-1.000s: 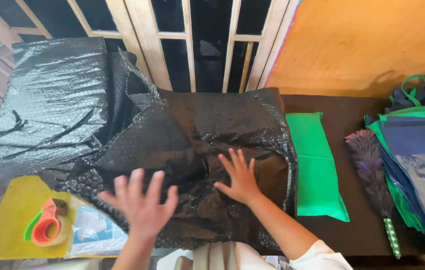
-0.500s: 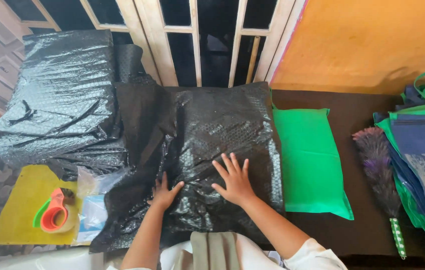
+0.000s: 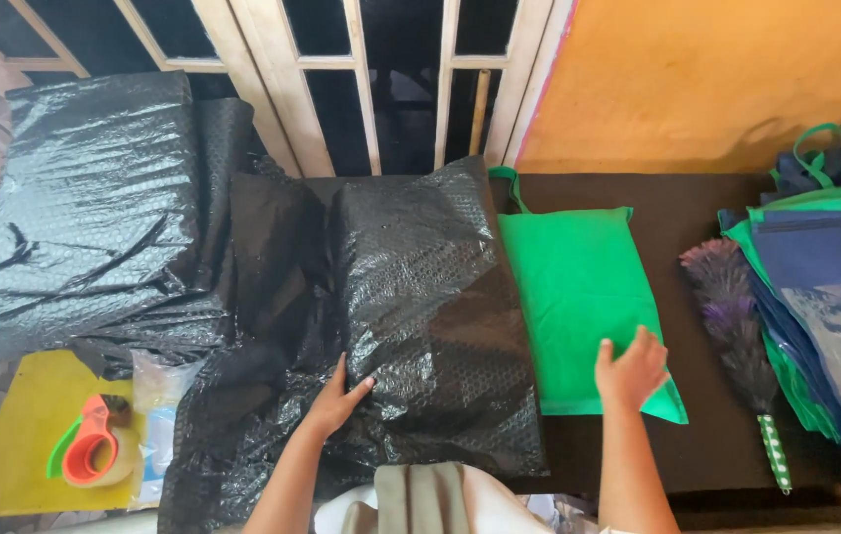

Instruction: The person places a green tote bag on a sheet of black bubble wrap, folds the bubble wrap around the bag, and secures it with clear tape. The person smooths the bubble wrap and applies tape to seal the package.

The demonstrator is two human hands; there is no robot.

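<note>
**Two hands on a black bubble-wrap sheet and a green bag**

Head view. The left hand (image 3: pixel 336 403) lies palm down on the black bubble-wrap sheet (image 3: pixel 411 316), which is spread over the middle of the dark worktop (image 3: pixel 678 213); its fingers (image 3: pixel 359 384) are held loosely together and flat, pressing on the sheet and clamped on nothing. The right hand (image 3: pixel 630 371) rests on the lower right part of the green fabric bag (image 3: pixel 579 297), fingers slightly apart and bent, touching the cloth near its lower corner; whether they pinch the fabric cannot be told. The green bag lies flat just beside the right edge of the bubble-wrap sheet, its handle loop pointing toward the window frame (image 3: pixel 361 89). To the right of the bag, well apart from the right hand, lies a purple feather duster (image 3: pixel 732 316) with a green handle, and beyond it a stack of green and blue bags (image 3: pixel 826 277) at the worktop's right end. At the left, a bulky bundle of black bubble wrap (image 3: pixel 84 218) lies behind a yellow surface (image 3: pixel 15 435), on which sits an orange and green tape dispenser (image 3: pixel 89 455) next to a clear plastic packet (image 3: pixel 153 415). An orange wall (image 3: pixel 717 79) rises behind the worktop.
</note>
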